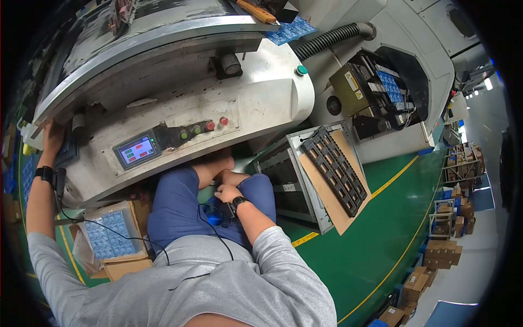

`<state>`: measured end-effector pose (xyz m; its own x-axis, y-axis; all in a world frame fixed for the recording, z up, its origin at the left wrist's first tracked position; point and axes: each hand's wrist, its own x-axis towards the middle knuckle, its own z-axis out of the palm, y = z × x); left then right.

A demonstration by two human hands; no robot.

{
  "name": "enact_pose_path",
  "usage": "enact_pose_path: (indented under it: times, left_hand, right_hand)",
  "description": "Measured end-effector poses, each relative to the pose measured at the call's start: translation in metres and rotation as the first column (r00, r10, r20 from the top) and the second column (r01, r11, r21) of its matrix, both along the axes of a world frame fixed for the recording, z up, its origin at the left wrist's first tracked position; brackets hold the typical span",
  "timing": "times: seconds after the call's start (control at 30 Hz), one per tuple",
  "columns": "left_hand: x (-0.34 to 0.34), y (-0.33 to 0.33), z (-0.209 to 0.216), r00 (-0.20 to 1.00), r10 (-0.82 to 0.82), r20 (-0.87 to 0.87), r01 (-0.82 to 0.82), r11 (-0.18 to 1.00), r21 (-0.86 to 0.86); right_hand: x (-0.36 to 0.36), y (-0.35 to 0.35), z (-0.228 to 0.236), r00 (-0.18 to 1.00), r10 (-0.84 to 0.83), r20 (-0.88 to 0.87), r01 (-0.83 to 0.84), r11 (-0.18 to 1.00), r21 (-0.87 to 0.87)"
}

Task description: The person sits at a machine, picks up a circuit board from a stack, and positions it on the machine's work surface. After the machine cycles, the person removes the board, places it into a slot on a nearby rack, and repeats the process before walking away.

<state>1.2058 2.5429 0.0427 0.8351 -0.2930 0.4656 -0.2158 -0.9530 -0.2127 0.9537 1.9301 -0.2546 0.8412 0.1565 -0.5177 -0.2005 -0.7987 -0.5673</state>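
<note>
My left arm stretches to the far left, where my left hand (53, 139) is raised against the left end of the white machine (261, 101), just under its metal frame (158, 41). Its fingertips are partly hidden there, so their grip does not show. My right hand (227, 193) rests low over my lap between my knees, fingers curled in, with nothing visible in it. The machine's front panel carries a lit touchscreen (136, 152), with green buttons (188, 132) and red buttons (217, 124) beside it. Both wrists wear black bands, with cables running from dark boxes.
At my left stands an open carton (139, 223) holding blue printed sheets (111, 235). To my right, a black slotted tray (333, 170) lies on a brown board (342, 218) over a metal rack (291, 185). Another machine (381, 92) stands beyond; cartons (442, 253) line the far right.
</note>
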Motion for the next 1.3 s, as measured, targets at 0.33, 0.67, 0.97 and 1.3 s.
enact_pose_path:
  times: [0.33,0.67,0.97,1.3]
  left_hand:
    - [0.026,0.035,-0.020,0.996,-0.048,-0.077,0.047,0.999,-0.014]
    - [0.059,0.096,-0.065,0.951,-0.244,-0.192,0.191,0.947,-0.259]
    - [0.045,0.069,-0.051,0.981,0.112,-0.161,-0.048,0.933,0.357]
    - [0.051,0.101,-0.039,0.996,0.042,-0.077,-0.007,0.914,0.405]
  right_hand:
    - [-0.003,-0.010,-0.003,0.994,0.064,-0.089,-0.070,0.995,-0.069]
    - [-0.005,-0.002,0.001,1.000,-0.028,0.011,0.028,0.999,0.036]
    - [-0.005,0.011,0.016,0.983,-0.143,0.118,0.122,0.978,0.171]
    - [0.006,0.017,0.024,0.978,-0.179,0.102,0.157,0.968,0.197]
